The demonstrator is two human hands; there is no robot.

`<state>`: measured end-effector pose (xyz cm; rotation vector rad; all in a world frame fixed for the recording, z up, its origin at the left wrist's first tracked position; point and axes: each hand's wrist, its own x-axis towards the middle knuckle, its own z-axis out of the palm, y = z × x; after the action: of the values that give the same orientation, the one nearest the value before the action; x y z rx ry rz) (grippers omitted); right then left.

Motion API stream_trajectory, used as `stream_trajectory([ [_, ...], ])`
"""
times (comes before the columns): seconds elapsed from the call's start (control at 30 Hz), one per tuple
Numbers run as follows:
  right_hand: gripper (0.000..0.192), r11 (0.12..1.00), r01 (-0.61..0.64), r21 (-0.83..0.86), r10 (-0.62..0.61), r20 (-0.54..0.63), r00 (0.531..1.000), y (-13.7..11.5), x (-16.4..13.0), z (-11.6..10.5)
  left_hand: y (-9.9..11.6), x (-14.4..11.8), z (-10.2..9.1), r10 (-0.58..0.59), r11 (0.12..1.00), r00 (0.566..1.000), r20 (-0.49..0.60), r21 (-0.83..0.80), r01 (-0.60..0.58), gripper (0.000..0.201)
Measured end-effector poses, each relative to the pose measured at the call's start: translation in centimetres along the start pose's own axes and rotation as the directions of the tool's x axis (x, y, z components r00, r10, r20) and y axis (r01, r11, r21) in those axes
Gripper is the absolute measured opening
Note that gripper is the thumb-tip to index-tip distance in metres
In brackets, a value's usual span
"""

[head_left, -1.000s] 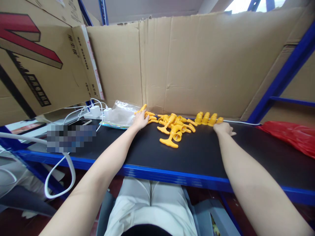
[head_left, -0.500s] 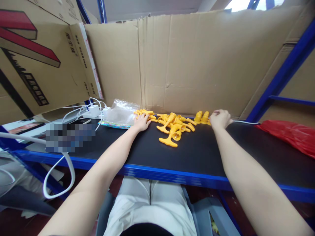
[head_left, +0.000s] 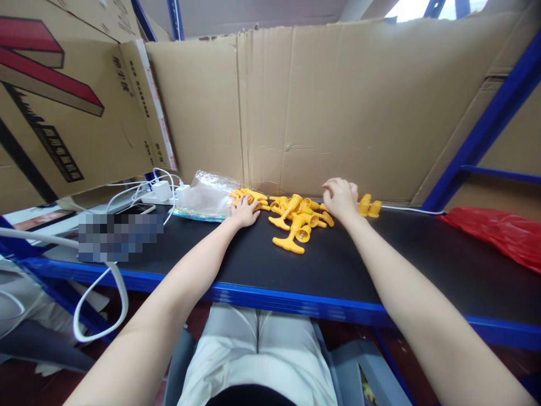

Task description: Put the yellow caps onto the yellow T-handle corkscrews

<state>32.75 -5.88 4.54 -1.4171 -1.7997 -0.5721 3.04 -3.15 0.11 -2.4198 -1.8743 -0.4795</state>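
Observation:
My left hand point(head_left: 245, 212) rests with spread fingers on several yellow plastic T-shaped pieces point(head_left: 264, 204) beside a clear plastic bag point(head_left: 207, 194). In the middle of the black shelf top lies a loose pile of yellow T-handled pieces with cup-shaped ends point(head_left: 291, 241). My right hand point(head_left: 341, 197) is just right of that pile, fingers apart and bent toward the left; nothing shows in them. Close to its right side stand small yellow stepped cups point(head_left: 374, 209), set upright near the cardboard. My right hand and wrist may hide more of them.
A tall cardboard sheet point(head_left: 346, 113) walls off the back. White chargers and cables point(head_left: 160, 190) crowd the left, near a pixelated patch. At the right lies a red plastic bag point(head_left: 494, 231). A blue metal edge point(head_left: 296, 300) runs along the front.
My right hand has moved left, from beside the upright yellow cups to the pile's right side, and its fingers have loosened. My left hand has stayed nearly in place.

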Motion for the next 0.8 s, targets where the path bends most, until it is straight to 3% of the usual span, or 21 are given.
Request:
stream_trajectory([
  [0.2,0.031,0.983,0.174,0.066,-0.182,0.151,0.972,-2.2,-0.5,1.3,0.5,0.0,-0.1,0.036,0.999,0.997,-0.064,-0.003,-0.036,0.045],
  [0.37,0.033,0.983,0.151,0.104,-0.174,0.276,0.945,-2.3,-0.6,1.7,1.5,-0.2,-0.8,0.202,0.979,0.963,-0.180,0.012,-0.203,0.045],
  [0.47,0.031,0.987,0.112,0.111,-0.145,0.351,0.925,-2.1,-0.5,1.7,2.3,-0.1,-0.8,0.320,0.947,0.939,-0.129,0.016,-0.321,0.044],
  [0.57,0.029,0.989,0.098,0.111,-0.131,0.353,0.926,-1.9,-0.4,1.8,2.7,0.3,-0.5,0.384,0.923,0.922,-0.052,0.017,-0.383,0.044],
  [0.7,0.028,0.989,0.099,0.111,-0.132,0.351,0.927,-1.8,-0.4,2.1,2.8,1.6,-0.2,0.398,0.917,0.917,-0.011,0.024,-0.398,0.046],
  [0.8,0.028,0.988,0.099,0.118,-0.135,0.352,0.926,-1.8,-0.4,2.2,3.1,2.6,-0.5,0.346,0.938,0.934,0.088,0.000,-0.347,0.054],
])
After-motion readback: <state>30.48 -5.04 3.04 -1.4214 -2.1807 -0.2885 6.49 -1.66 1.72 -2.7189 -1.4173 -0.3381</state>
